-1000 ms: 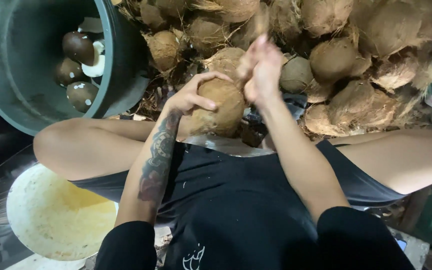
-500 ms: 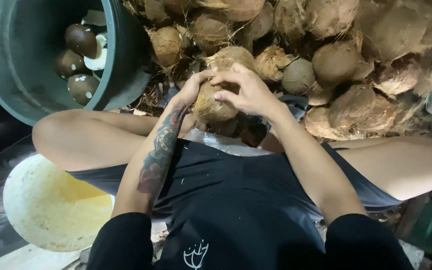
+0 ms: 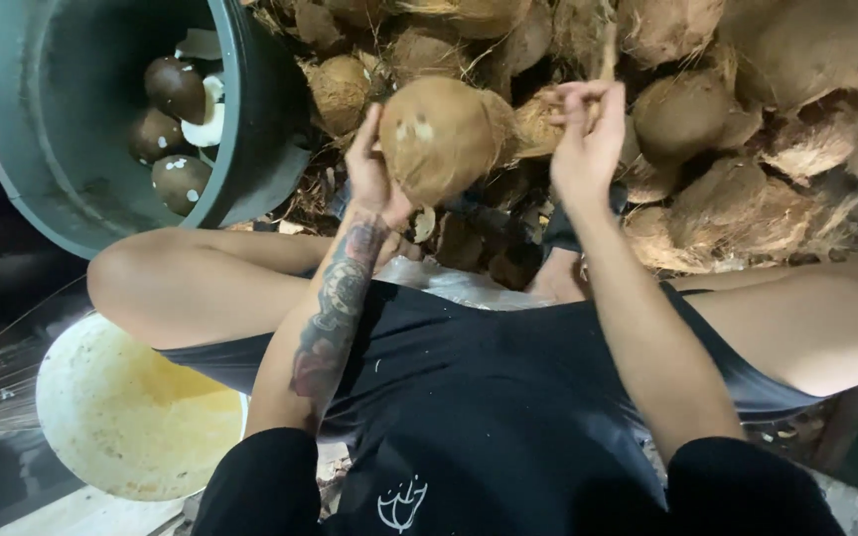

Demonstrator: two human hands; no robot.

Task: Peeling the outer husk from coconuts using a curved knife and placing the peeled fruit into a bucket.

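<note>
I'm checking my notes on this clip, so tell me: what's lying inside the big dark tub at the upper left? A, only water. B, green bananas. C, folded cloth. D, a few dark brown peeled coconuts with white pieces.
D: the dark tub holds several round dark brown peeled coconuts with white pieces among them.

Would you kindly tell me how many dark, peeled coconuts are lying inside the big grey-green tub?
3 whole ones show in the tub: one at the top, one in the middle and one lowest. White broken pieces lie beside them; the rim may hide more.
</note>
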